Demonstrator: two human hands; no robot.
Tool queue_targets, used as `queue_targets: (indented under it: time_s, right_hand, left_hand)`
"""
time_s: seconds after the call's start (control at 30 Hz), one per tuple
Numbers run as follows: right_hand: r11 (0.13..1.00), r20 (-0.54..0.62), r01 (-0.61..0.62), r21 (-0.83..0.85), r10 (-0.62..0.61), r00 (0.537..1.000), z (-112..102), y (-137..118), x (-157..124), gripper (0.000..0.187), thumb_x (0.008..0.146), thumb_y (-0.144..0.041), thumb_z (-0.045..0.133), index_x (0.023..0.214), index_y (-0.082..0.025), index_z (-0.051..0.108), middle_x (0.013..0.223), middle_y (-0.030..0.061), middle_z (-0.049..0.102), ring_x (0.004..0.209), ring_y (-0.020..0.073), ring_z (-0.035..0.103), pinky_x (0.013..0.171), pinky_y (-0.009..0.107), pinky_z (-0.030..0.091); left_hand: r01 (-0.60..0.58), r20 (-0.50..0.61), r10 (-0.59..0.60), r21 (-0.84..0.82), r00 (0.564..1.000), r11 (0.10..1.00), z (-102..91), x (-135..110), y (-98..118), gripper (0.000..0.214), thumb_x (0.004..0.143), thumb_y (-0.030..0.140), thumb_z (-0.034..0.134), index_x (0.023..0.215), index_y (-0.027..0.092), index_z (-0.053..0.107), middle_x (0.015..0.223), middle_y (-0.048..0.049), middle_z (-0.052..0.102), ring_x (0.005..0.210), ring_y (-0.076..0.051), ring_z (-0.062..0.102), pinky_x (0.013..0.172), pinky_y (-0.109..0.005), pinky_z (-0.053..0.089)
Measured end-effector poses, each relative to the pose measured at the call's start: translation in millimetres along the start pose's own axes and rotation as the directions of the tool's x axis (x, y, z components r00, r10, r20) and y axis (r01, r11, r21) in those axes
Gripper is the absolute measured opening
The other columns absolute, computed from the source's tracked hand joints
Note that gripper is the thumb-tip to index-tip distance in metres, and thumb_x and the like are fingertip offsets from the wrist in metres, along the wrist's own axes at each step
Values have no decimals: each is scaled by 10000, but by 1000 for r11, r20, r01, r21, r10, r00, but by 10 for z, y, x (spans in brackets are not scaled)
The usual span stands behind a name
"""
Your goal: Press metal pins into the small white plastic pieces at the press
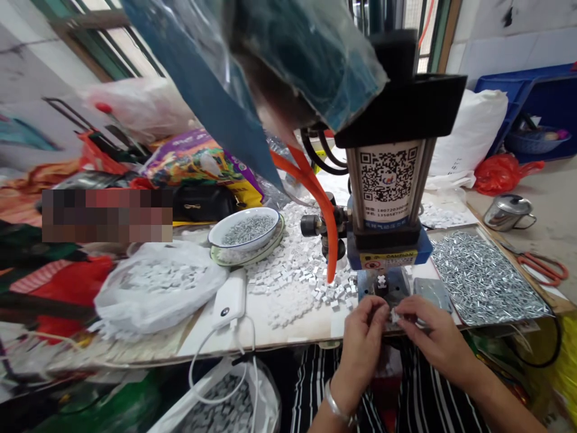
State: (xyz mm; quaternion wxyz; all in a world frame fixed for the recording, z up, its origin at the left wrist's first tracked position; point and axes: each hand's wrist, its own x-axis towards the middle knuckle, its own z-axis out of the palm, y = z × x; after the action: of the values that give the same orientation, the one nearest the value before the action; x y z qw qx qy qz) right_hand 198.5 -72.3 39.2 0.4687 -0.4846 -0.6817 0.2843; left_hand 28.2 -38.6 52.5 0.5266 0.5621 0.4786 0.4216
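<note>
My left hand (363, 340) and my right hand (428, 334) meet at the table's front edge, just below the base of a small press (390, 180) with a QR-code label. Both hands have their fingers pinched together around a small white piece (395, 315) held between them. A white cross-shaped piece (381, 280) sits in the press fixture right above my fingers. A pile of small white plastic pieces (293, 270) lies left of the press. A tray of small metal screws or pins (484, 276) lies to its right. A bracelet is on my left wrist.
A bowl of metal parts (247, 231) stands on a plate behind the white pile. A white plastic bag of pieces (153, 288), a white power bank (229, 297) with its cable, orange hoses (327, 216), red scissors (541, 267) and a metal mug (507, 211) lie around.
</note>
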Motion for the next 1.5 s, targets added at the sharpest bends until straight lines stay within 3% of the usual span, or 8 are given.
queue_targets:
  time_s: [0.1,0.17,0.5,0.7,0.9,1.1,1.37,1.5]
  right_hand:
    - [997,-62,-71,11,72,995,-63,24,160,148,968,-322,576,1039,-232,671,1000,51,697,884,187,647,807,320,538]
    - [995,-95,-89,39,93,991,-69,55,291,160,960,-345,582,1009,-223,673,968,49,698,868,189,643,789,318,532]
    - [990,-201,-123,67,135,970,180,293,650,206,909,-364,612,981,-205,722,942,68,752,860,214,700,785,358,557]
    - [997,-211,-54,-48,42,977,218,356,664,176,932,-309,576,973,-225,726,935,68,756,877,218,705,792,359,571]
    - [913,-88,209,-350,-254,963,245,347,638,275,982,-199,453,1021,-228,724,995,99,717,930,238,662,823,386,556]
    - [890,-41,276,-363,-311,949,202,365,628,244,994,-179,476,1084,-213,700,1024,97,694,959,235,634,849,392,554]
    - [939,-69,234,-252,-259,963,111,315,581,345,955,-135,488,1199,-272,689,1142,90,659,1083,234,613,916,415,556]
    - [958,-75,145,-249,-168,983,-84,521,325,354,973,-216,508,1295,-279,643,1230,94,643,1154,238,608,981,425,541]
  left_hand:
    - [-152,-173,175,136,969,979,-47,265,-26,106,857,271,670,938,221,716,905,-36,686,883,-210,610,829,-313,467]
    - [-199,-171,224,153,959,968,-39,429,-72,145,814,237,699,956,232,726,974,-39,698,952,-221,616,907,-344,459]
    - [-46,15,53,-293,999,955,65,632,-318,279,767,384,812,938,181,727,965,-54,739,941,-208,644,936,-345,462]
    - [-17,16,26,-398,1000,917,71,630,-338,320,709,382,871,907,173,733,929,-53,747,903,-203,647,888,-325,466]
    - [-18,27,31,-403,999,915,56,650,-382,312,720,383,866,908,173,732,932,-46,742,907,-200,644,913,-337,464]
    - [-67,6,79,-461,997,885,69,641,-456,368,711,360,867,1000,198,707,1032,-53,737,1010,-218,651,964,-351,472]
    - [-124,-46,117,-231,992,965,67,658,-425,243,803,403,772,883,179,720,882,-43,744,859,-207,647,849,-337,492]
    - [-104,-29,100,-174,995,979,56,644,-383,208,826,359,721,939,185,742,950,-67,773,926,-233,674,892,-359,488]
